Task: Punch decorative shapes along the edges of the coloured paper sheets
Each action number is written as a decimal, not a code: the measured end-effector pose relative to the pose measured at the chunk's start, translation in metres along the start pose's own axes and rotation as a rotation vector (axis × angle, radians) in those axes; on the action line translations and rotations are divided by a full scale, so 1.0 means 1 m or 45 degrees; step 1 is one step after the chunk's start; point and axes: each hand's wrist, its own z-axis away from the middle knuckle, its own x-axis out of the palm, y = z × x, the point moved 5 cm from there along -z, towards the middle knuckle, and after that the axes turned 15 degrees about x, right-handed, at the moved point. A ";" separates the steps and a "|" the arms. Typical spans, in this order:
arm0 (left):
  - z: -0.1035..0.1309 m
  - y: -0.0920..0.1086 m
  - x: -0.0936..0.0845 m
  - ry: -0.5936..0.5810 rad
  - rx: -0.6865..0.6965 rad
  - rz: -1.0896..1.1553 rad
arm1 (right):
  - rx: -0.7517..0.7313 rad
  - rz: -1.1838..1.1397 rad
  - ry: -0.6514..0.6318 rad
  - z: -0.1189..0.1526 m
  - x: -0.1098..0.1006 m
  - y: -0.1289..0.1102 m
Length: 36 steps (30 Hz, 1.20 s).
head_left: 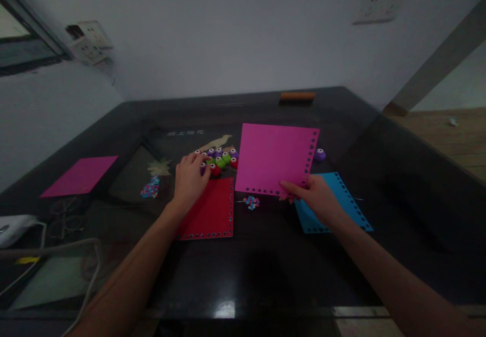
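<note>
My right hand (313, 193) pinches a sheet of pink paper (279, 157) by its lower right corner and holds it above the table. Small shapes are punched along its right and bottom edges. My left hand (192, 177) reaches over a cluster of small craft punches in purple, green and red, its fingers curled around a purple craft punch (203, 167). Below that hand lies a red sheet (212, 210), punched along its right and bottom edges. Partly under my right hand is a blue sheet (341, 203), also punched. A green craft punch (220, 162) stands among the others.
A separate purple punch (320, 155) stands right of the pink sheet. Paper bits (251, 203) and another confetti pile (151, 187) lie on the dark table (243, 276). Another pink sheet (81, 175) and a white cable (94, 256) are at left; a brown bar (297, 96) lies behind.
</note>
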 end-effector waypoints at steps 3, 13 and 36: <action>0.003 0.000 0.002 -0.098 -0.022 -0.119 | -0.003 0.004 0.020 0.000 0.000 -0.001; 0.007 0.008 0.011 -0.114 -0.001 -0.129 | -0.003 -0.002 0.008 0.002 0.000 -0.002; 0.004 0.031 0.010 0.091 -0.148 0.928 | -0.007 -0.050 0.053 0.001 -0.003 -0.002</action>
